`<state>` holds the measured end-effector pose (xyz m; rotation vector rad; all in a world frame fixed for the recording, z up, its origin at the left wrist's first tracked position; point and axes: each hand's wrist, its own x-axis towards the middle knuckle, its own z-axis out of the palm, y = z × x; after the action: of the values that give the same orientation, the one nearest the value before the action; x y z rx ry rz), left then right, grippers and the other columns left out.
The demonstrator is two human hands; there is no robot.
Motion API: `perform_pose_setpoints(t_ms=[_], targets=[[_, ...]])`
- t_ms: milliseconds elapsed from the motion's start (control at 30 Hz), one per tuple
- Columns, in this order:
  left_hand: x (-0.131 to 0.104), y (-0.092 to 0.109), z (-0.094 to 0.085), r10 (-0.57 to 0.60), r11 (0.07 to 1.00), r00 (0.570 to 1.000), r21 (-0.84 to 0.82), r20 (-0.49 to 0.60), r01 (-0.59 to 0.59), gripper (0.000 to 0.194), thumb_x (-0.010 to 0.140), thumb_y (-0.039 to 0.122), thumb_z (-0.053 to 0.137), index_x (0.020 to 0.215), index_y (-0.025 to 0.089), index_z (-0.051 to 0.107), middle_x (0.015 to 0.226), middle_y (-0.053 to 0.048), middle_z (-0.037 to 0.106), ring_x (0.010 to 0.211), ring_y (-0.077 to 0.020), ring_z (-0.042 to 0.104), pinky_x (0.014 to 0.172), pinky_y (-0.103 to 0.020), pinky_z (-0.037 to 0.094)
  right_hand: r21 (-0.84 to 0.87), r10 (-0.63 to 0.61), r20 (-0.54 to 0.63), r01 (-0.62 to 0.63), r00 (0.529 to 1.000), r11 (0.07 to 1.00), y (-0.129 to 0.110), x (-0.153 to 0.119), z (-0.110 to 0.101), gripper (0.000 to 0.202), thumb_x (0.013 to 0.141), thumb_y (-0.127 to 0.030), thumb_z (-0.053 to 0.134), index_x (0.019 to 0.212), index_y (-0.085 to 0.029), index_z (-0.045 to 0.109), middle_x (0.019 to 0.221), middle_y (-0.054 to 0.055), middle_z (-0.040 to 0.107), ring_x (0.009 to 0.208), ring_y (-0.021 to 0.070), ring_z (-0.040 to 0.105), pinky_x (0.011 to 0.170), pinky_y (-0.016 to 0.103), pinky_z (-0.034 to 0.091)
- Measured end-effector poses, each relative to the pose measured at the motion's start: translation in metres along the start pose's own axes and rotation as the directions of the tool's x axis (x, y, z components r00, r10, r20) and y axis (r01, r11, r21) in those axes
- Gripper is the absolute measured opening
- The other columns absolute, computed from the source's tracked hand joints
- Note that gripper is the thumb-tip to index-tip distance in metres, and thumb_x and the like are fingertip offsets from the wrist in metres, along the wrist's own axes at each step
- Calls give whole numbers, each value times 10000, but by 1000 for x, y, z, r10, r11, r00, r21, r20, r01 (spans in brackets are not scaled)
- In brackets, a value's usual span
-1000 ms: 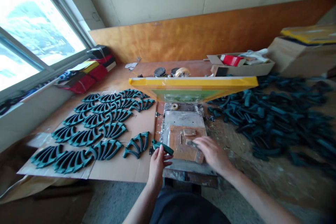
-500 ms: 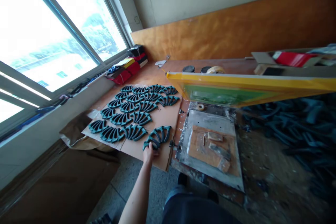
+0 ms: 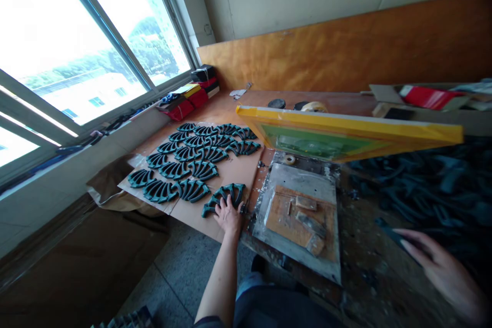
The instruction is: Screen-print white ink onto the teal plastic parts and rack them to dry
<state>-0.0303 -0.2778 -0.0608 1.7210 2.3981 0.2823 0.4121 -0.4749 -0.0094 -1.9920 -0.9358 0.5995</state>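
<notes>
My left hand lies with fingers spread on the near end of a fan-shaped row of dark green curved pieces. That row rests on a cardboard sheet, which also bears several similar rows. At the right, my right hand is closed around one dark green curved piece, a little blurred. It is beside a heap of similar loose pieces. Between my hands sits a grey metal plate with a brown board and small blocks on it.
A yellow-edged screen-printing frame with green mesh is tilted up over the plate's back. A tape roll lies below it. Behind are round dark lids, and red boxes stand by the window. An open carton is at the back right.
My left hand has gone from gripping a piece at the row's near end to lying spread on the row. My right hand has come into view at the right with a curved piece.
</notes>
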Motion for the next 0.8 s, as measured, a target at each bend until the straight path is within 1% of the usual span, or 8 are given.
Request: perform_pose_setpoints(t_ms=[67,167,233,300,433,567,667,800], targets=[[7,4,3,-21,999,1000,25,1,21,642,825,608,471,1336,223,518,1461,-155,418,1314,-428,328,998,-590,306,82,37,91,-45,995,996,-29,-4,26,294,653,-560,609,835,-342,686,1000,136,679,974,333,613,855,459,464],[13,2,0,-22,999,1000,26,22,22,545,823,544,518,1254,218,591,1414,-156,476,1275,-425,381,973,-592,326,180,22,185,-56,983,982,-67,-13,67,443,555,-574,696,875,-268,675,970,107,693,979,328,621,880,429,495],[15,-2,-5,-5,1000,1000,22,19,4,505,806,513,561,1221,231,616,1396,-134,503,1257,-408,402,973,-571,337,197,-3,223,-43,975,979,-81,-17,86,494,494,-553,739,862,-230,674,951,92,703,980,326,627,895,419,503],[20,-4,-11,62,998,998,32,-2,-62,480,792,487,593,1207,249,628,1404,-111,502,1275,-400,376,994,-563,318,198,-11,235,-37,972,980,-86,-18,97,482,490,-545,741,844,-223,682,939,82,713,973,321,637,900,411,509],[52,5,-28,309,950,951,63,-26,-307,472,773,463,640,1206,275,630,1419,-96,486,1314,-382,324,1052,-558,246,200,60,211,-103,976,974,-78,-15,104,481,479,-559,732,836,-238,693,914,74,725,933,327,659,857,413,540],[104,29,-37,493,866,865,45,91,-498,490,734,478,685,1186,295,645,1405,-81,498,1296,-375,351,1054,-550,253,233,170,175,-209,970,950,-59,-13,109,506,423,-564,746,818,-251,704,906,84,730,935,347,661,759,395,574],[139,45,-33,555,826,817,19,157,-564,480,693,474,722,1143,316,669,1367,-57,538,1253,-352,409,1050,-527,280,245,194,140,-224,971,943,-39,-15,115,488,446,-571,740,822,-261,716,920,80,732,933,334,666,716,361,582],[169,55,-16,563,820,804,-7,194,-572,494,681,498,726,1140,323,673,1359,-45,552,1248,-325,436,1039,-486,323,181,132,106,-150,986,972,-26,-20,122,479,556,-595,689,886,-249,725,959,67,733,921,304,677,716,334,585]])
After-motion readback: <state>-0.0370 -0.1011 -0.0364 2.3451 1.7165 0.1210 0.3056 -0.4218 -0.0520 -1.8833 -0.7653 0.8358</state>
